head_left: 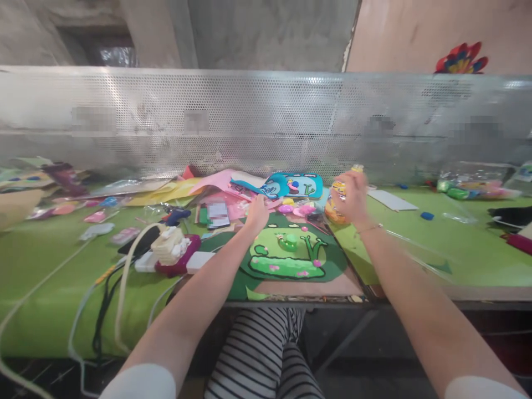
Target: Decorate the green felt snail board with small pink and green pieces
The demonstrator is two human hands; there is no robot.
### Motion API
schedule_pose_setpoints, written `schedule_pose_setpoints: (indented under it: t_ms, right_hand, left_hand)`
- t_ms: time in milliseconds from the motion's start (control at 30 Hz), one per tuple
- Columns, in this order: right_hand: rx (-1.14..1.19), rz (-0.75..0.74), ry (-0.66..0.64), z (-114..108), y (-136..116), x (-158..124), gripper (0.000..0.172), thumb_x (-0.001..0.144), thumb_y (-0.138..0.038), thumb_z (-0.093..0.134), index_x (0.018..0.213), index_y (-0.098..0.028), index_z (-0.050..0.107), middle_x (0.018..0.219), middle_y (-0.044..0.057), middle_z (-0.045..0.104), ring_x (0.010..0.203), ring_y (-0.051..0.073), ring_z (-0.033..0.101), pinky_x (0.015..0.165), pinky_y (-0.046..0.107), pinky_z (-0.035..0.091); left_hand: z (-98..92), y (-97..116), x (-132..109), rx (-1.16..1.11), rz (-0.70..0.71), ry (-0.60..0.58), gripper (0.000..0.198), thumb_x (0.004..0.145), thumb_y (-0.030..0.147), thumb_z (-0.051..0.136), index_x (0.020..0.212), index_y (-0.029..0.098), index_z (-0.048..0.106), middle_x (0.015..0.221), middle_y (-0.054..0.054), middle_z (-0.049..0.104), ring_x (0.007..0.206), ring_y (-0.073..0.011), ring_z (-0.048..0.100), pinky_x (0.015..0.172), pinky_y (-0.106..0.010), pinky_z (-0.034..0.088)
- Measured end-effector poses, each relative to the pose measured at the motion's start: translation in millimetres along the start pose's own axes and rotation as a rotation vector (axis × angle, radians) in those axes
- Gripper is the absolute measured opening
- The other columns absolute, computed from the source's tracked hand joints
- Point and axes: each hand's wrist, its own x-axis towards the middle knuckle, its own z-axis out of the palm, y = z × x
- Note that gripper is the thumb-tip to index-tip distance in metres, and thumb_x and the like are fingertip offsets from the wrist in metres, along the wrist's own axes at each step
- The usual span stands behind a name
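My right hand [352, 195] is wrapped around a yellow patterned bottle [334, 209] that stands right of the craft pieces. My left hand [257, 213] is at the pink paper pieces near the middle; its fingers look closed, and what they hold is too small to name. Between my arms lies a green craft picture [286, 267] with a cactus shape and pink dots. Behind it are pink and yellow foam pieces [304, 210] and a blue craft picture [318, 185].
A phone [218, 215] lies left of my left hand. Further left, a power strip [146, 262] holds a plug and several cables. A white card [393, 199] and blue cap [426, 215] sit at right. A perforated metal panel [257, 122] borders the table's back.
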Motion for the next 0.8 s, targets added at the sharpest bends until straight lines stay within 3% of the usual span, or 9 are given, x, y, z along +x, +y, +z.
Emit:
schedule_pose_setpoints:
  t_ms: [33, 100, 233, 333, 500, 633, 800]
  right_hand:
    - [0.031, -0.073, -0.137, 4.5, -8.6, -0.4, 0.024, 0.088, -0.034, 0.044, 0.094, -0.015, 0.058, 0.098, 0.014, 0.058, 0.098, 0.025, 0.054, 0.085, 0.038, 0.042]
    - [0.039, -0.130, -0.401, 17.1, -21.5, -5.6, 0.027, 0.090, -0.029, 0.039, 0.077, -0.017, 0.058, 0.080, 0.009, 0.061, 0.078, 0.020, 0.056, 0.071, 0.031, 0.041]
    - [0.041, -0.164, -0.680, 39.6, -23.6, -24.0, 0.025, 0.088, -0.029, 0.043, 0.072, -0.016, 0.058, 0.080, 0.010, 0.064, 0.073, 0.018, 0.056, 0.063, 0.027, 0.037]
    - [0.080, -0.110, -0.746, 45.2, -13.1, -33.9, 0.017, 0.084, -0.027, 0.050, 0.075, -0.016, 0.058, 0.080, 0.008, 0.064, 0.071, 0.017, 0.055, 0.063, 0.026, 0.037]
    - [0.104, -0.009, -0.825, 45.6, -8.3, -37.6, 0.012, 0.078, -0.026, 0.059, 0.083, -0.014, 0.060, 0.086, 0.009, 0.066, 0.073, 0.017, 0.057, 0.062, 0.025, 0.038]
    - [0.082, -0.008, -0.923, 48.2, -15.3, -37.3, 0.014, 0.080, -0.016, 0.054, 0.092, -0.014, 0.061, 0.088, 0.009, 0.068, 0.075, 0.017, 0.059, 0.066, 0.024, 0.040]
    - [0.023, -0.040, -0.952, 52.1, -18.3, -36.8, 0.021, 0.080, -0.011, 0.051, 0.097, -0.014, 0.063, 0.091, 0.010, 0.070, 0.080, 0.018, 0.061, 0.069, 0.024, 0.041]
  left_hand:
    - [3.5, -3.2, -1.5, 0.002, 0.006, -0.012, 0.036, 0.079, 0.000, 0.036, 0.107, 0.011, 0.054, 0.104, -0.012, 0.063, 0.097, -0.0198, 0.059, 0.083, -0.029, 0.045]
    - [8.2, -7.2, -3.2, 0.013, 0.033, -0.041, 0.040, 0.077, -0.002, 0.037, 0.109, 0.012, 0.056, 0.105, -0.011, 0.065, 0.098, -0.0194, 0.060, 0.083, -0.027, 0.045]
    - [11.0, -10.0, -3.3, 0.054, 0.086, -0.107, 0.035, 0.082, 0.004, 0.040, 0.110, 0.014, 0.060, 0.094, -0.010, 0.068, 0.088, -0.0194, 0.063, 0.079, -0.026, 0.045]
    - [9.4, -9.5, -5.2, 0.080, 0.097, -0.138, 0.027, 0.089, 0.016, 0.041, 0.101, 0.014, 0.065, 0.087, -0.009, 0.069, 0.083, -0.0189, 0.063, 0.076, -0.025, 0.045]
    - [2.7, -6.6, -11.8, 0.142, 0.069, -0.153, 0.031, 0.093, 0.031, 0.040, 0.091, 0.016, 0.068, 0.085, -0.008, 0.069, 0.083, -0.0185, 0.063, 0.078, -0.025, 0.044]
    - [0.1, -6.1, -13.6, 0.189, 0.055, -0.137, 0.031, 0.092, 0.032, 0.041, 0.093, 0.016, 0.067, 0.094, -0.010, 0.069, 0.090, -0.0210, 0.062, 0.081, -0.028, 0.044]
    - [5.4, -8.4, -12.0, 0.183, 0.092, -0.119, 0.029, 0.092, 0.027, 0.039, 0.100, 0.015, 0.065, 0.102, -0.012, 0.067, 0.096, -0.0217, 0.061, 0.084, -0.029, 0.044]
